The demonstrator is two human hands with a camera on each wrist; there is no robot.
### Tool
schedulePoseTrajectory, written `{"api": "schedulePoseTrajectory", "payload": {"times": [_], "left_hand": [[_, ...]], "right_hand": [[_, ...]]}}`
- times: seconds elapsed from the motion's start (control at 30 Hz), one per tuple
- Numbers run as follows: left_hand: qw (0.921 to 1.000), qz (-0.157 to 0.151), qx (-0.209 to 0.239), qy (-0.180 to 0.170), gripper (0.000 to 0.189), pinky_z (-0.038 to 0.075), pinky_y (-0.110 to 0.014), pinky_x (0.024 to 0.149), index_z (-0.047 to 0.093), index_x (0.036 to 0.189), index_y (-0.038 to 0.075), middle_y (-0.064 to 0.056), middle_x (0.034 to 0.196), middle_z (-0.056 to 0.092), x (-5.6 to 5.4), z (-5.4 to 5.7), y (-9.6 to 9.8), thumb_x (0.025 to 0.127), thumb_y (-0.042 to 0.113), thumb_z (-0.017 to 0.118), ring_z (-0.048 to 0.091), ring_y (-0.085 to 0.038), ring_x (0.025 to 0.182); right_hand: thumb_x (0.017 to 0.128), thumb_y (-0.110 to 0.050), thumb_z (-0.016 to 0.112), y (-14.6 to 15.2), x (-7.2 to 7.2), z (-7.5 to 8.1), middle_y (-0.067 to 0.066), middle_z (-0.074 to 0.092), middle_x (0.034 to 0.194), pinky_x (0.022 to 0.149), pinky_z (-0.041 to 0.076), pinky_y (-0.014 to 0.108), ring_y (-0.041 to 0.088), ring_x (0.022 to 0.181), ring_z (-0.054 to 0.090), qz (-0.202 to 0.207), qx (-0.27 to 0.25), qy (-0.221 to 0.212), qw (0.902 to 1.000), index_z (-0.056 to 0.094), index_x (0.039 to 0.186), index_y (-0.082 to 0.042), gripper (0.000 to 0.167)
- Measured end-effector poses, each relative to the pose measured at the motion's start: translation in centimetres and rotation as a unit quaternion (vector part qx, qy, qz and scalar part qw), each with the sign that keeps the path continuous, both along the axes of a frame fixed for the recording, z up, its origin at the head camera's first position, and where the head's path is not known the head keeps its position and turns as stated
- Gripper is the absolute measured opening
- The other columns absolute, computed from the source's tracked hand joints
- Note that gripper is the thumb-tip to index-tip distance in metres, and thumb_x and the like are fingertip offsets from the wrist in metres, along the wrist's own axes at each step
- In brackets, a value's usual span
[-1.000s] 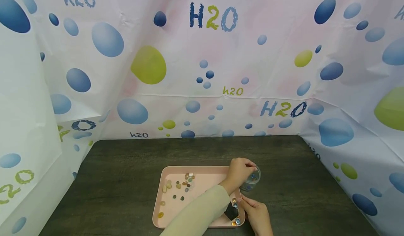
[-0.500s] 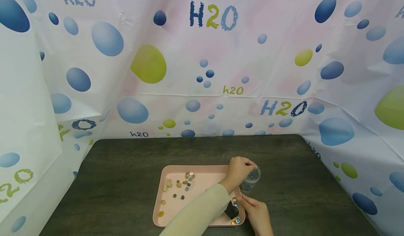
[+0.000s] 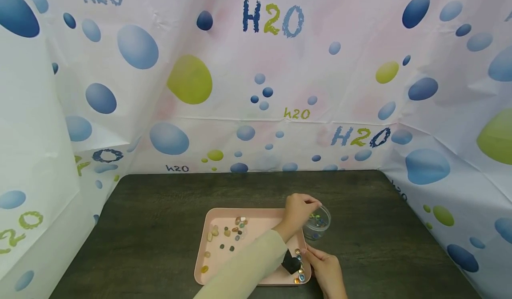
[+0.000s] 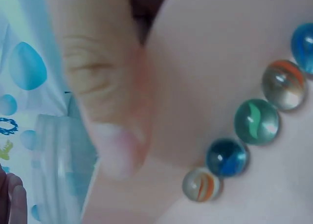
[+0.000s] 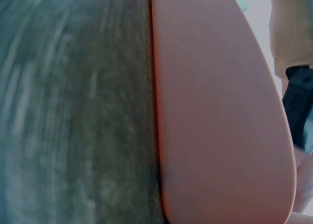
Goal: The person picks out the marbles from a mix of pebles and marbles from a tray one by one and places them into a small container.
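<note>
Above the rim of a clear plastic cup (image 3: pixel 318 228), my left hand (image 3: pixel 300 208) reaches across the pink tray (image 3: pixel 260 217). Its fingertips are close together; whether anything sits between them cannot be seen. In the left wrist view those fingers (image 4: pixel 15 199) show just beyond the cup wall. The cup holds blue and green glass marbles. My right hand (image 3: pixel 326 270) grips the tray's right edge, its thumb (image 4: pixel 115 121) lying over the inner side. Beside that thumb runs a row of glass marbles (image 4: pixel 257 121), blue, green and orange-swirled.
Several small polished stones (image 3: pixel 236 230) lie scattered over the tray's left half, with two amber pieces near its left edge. Around the tray is a dark wooden table (image 3: pixel 160 228). A black wrist device (image 3: pixel 290 262) on the left wrist covers part of the tray.
My left hand has drawn slightly left, uncovering more of the cup's mouth, where green and yellow pieces now show. The right hand stays on the tray edge.
</note>
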State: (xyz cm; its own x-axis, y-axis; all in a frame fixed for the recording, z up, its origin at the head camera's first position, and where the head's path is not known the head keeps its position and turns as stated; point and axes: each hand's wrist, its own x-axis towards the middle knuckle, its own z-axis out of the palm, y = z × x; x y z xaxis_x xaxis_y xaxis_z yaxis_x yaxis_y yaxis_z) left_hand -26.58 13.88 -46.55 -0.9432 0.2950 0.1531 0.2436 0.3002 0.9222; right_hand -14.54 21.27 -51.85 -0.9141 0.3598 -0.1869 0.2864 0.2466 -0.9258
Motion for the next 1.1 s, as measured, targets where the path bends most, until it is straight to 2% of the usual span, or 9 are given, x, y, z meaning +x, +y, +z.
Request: {"api": "schedulePoseTrajectory", "payload": {"times": [0.13, 0.3, 0.53, 0.7, 0.9, 1.1], "left_hand": [[1.0000, 0.005, 0.008, -0.001, 0.011, 0.040, -0.017, 0.052, 0.081, 0.086, 0.012, -0.001, 0.082, 0.078, 0.2, 0.6, -0.7, 0.090, 0.020, 0.074, 0.051, 0.002, 0.057], [0.9998, -0.001, 0.020, -0.004, 0.009, 0.046, -0.016, 0.056, 0.080, 0.090, 0.009, -0.004, 0.086, 0.078, 0.4, 0.5, -1.7, 0.089, 0.015, 0.074, 0.058, 0.002, 0.064], [1.0000, -0.001, 0.008, -0.005, 0.007, 0.050, -0.015, 0.063, 0.080, 0.091, 0.011, -0.003, 0.089, 0.078, 0.9, 0.0, -3.3, 0.088, 0.015, 0.075, 0.064, 0.000, 0.074], [1.0000, 0.004, 0.005, -0.007, 0.007, 0.050, -0.016, 0.062, 0.080, 0.090, 0.010, -0.003, 0.087, 0.078, 1.3, -0.3, -4.2, 0.087, 0.015, 0.076, 0.065, -0.001, 0.074], [0.9998, -0.002, 0.005, -0.019, 0.011, 0.048, -0.017, 0.060, 0.080, 0.091, 0.006, -0.004, 0.092, 0.079, 2.2, -0.8, -5.4, 0.089, 0.015, 0.074, 0.067, -0.003, 0.078], [0.9996, 0.005, -0.005, -0.028, 0.007, 0.042, -0.017, 0.053, 0.080, 0.087, 0.005, -0.003, 0.082, 0.077, 3.4, -1.4, -6.3, 0.086, 0.012, 0.076, 0.053, 0.000, 0.062]], "right_hand": [[0.090, -0.028, 0.074, 0.0, 0.0, 0.0, 0.024, 0.073, 0.107, 0.075, 0.060, 0.035, 0.029, 0.099, 0.072, -0.005, -0.016, 0.004, 0.9999, 0.071, 0.114, 0.005, 0.041], [0.090, -0.028, 0.073, 0.1, 0.0, 0.1, 0.024, 0.074, 0.103, 0.069, 0.060, 0.030, 0.022, 0.089, 0.072, -0.005, -0.032, -0.003, 0.9995, 0.069, 0.115, 0.007, 0.042], [0.090, -0.028, 0.074, 0.1, 0.0, 0.4, 0.025, 0.073, 0.105, 0.071, 0.060, 0.032, 0.024, 0.092, 0.072, -0.006, -0.026, -0.002, 0.9996, 0.069, 0.115, 0.006, 0.043], [0.092, -0.026, 0.072, 0.2, 0.1, 0.4, 0.026, 0.072, 0.107, 0.071, 0.061, 0.032, 0.025, 0.093, 0.072, -0.003, -0.036, -0.004, 0.9993, 0.068, 0.116, 0.008, 0.042], [0.092, -0.024, 0.071, -0.1, 0.1, 0.3, 0.027, 0.073, 0.104, 0.068, 0.060, 0.031, 0.022, 0.087, 0.073, -0.001, -0.047, -0.003, 0.9989, 0.067, 0.117, 0.010, 0.043], [0.091, -0.026, 0.072, -0.2, 0.2, 0.3, 0.026, 0.073, 0.104, 0.069, 0.061, 0.033, 0.023, 0.087, 0.073, -0.003, -0.042, -0.007, 0.9991, 0.067, 0.117, 0.009, 0.044]]}}
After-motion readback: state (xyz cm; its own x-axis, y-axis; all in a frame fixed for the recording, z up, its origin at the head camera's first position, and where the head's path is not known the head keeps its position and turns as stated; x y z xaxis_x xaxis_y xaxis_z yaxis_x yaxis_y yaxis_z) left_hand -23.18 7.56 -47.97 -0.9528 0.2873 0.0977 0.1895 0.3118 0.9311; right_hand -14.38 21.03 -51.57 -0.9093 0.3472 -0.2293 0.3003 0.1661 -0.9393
